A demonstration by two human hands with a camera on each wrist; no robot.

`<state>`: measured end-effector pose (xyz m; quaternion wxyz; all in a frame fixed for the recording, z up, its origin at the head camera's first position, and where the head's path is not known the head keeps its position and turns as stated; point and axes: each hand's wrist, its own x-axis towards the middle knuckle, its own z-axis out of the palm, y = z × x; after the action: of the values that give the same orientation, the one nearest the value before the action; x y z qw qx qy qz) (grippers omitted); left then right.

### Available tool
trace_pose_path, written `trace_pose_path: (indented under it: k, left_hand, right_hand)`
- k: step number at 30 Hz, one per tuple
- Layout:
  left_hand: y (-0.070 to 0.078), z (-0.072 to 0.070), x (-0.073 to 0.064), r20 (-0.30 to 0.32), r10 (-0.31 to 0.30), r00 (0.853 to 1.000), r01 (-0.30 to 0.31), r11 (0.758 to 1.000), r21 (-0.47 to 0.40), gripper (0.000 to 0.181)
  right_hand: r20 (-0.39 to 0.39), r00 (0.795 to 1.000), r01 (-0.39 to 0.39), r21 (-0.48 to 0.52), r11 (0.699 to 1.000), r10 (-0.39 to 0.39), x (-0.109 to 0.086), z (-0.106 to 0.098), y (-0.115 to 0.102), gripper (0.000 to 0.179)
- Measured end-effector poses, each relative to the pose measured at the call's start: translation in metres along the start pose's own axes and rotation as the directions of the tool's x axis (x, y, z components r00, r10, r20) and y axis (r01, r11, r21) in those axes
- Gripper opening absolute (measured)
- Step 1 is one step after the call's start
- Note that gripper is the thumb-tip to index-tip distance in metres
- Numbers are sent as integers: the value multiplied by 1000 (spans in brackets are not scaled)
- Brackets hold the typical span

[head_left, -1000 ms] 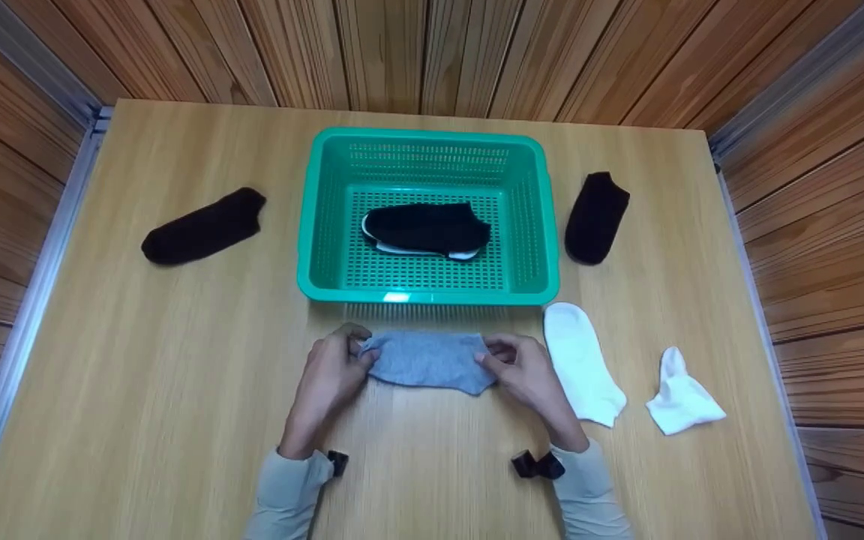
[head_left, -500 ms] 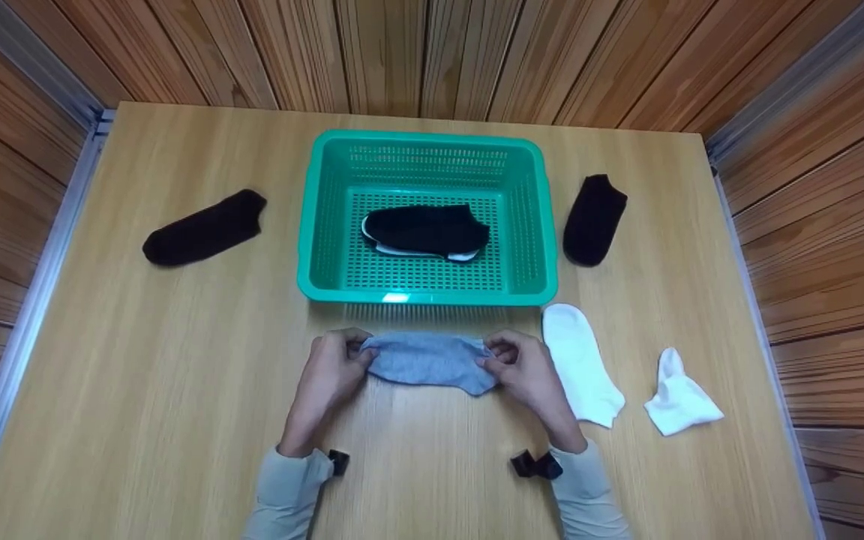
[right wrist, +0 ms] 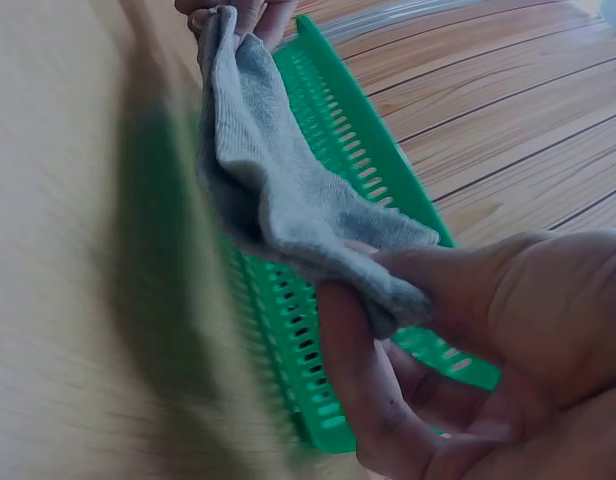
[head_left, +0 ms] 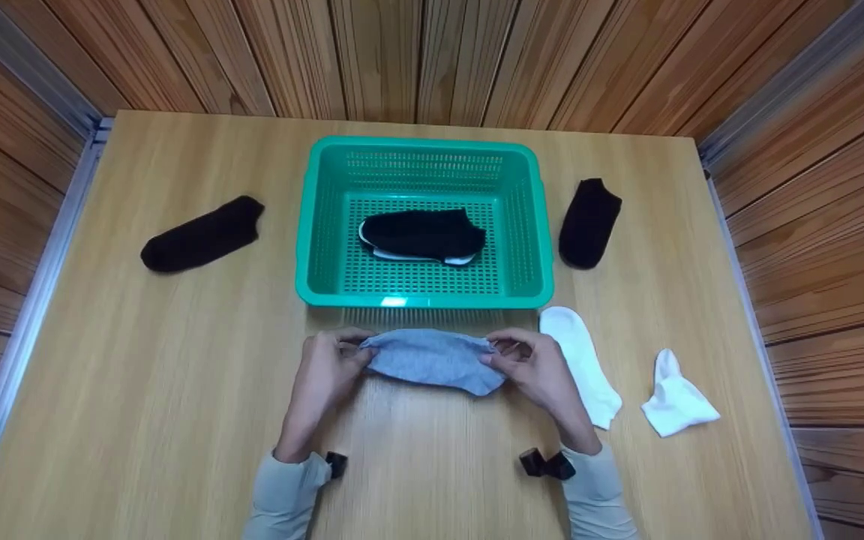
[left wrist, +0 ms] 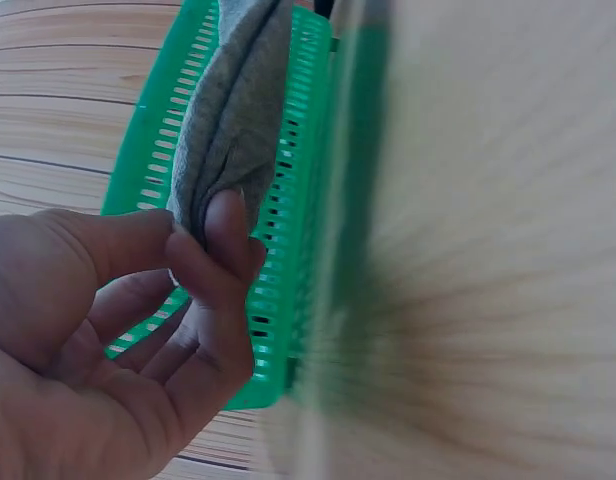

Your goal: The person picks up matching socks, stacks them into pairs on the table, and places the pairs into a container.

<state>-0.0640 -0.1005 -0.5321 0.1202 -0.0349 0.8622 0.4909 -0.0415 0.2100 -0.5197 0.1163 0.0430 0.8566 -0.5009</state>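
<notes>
A grey ankle sock (head_left: 432, 361) is stretched sideways between my two hands, just in front of the green basket. My left hand (head_left: 329, 369) pinches its left end between thumb and fingers, as the left wrist view also shows on the grey sock (left wrist: 238, 120). At the other end, my right hand (head_left: 535, 369) pinches the cuff side; in the right wrist view the sock (right wrist: 288, 190) hangs in folds from thumb and forefinger. Beyond it, the green basket (head_left: 424, 300) holds a black sock (head_left: 424, 232) lying over white ones.
One black sock (head_left: 203, 234) lies left of the basket, another black sock (head_left: 589, 223) right of it. A flat white sock (head_left: 580, 360) lies partly behind my right hand. Farther right is a crumpled white sock (head_left: 678, 397). Wood-panelled walls stand around the wooden table (head_left: 177, 420).
The right hand has shifted slightly right and the grey sock now looks a little lifted and bowed. Both hands keep their pinch. The whole head view has tilted slightly.
</notes>
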Motion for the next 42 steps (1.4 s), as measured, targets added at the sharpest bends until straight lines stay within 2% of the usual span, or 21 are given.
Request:
trace_pose_path:
  k: [4, 9, 13, 17, 24, 28, 33, 37, 42]
  left_hand:
    - [10, -7, -4, -1, -2, 1000, 2, 1000, -23, 20]
    - [25, -16, -7, 5, -3, 1000, 3, 1000, -26, 22]
    - [40, -23, -2, 9, 50, 999, -49, 999, -23, 25]
    - [52, -31, 6, 21, 93, 995, -92, 995, -40, 26]
    - [63, -47, 28, 77, 149, 986, -145, 988, -56, 26]
    - [73, -53, 43, 64, 210, 976, -207, 977, -49, 25]
    - [89, -59, 61, 51, 278, 959, -273, 958, -92, 21]
    - [100, -67, 77, 58, 276, 960, -272, 960, -67, 23]
    - [113, -79, 98, 124, 226, 966, -237, 967, 87, 16]
  right_hand:
    - [9, 999, 31, 4, 999, -32, -2, -8, -8, 18]
    - [0, 997, 82, 4, 997, -82, -1, -20, -17, 20]
    - [-30, 989, 145, -9, 989, -146, 2, -29, -24, 23]
    - [-45, 987, 153, -11, 988, -154, 7, -39, -35, 21]
    - [-37, 988, 151, -59, 987, -153, 27, -50, -54, 20]
    - [-49, 978, 197, -94, 976, -203, 42, -55, -66, 21]
    - [-82, 959, 258, -144, 955, -271, 60, -66, -82, 19]
    - [-72, 961, 251, -187, 950, -268, 77, -72, -94, 20]
    - [-32, 977, 197, -217, 956, -209, 101, -73, -104, 22]
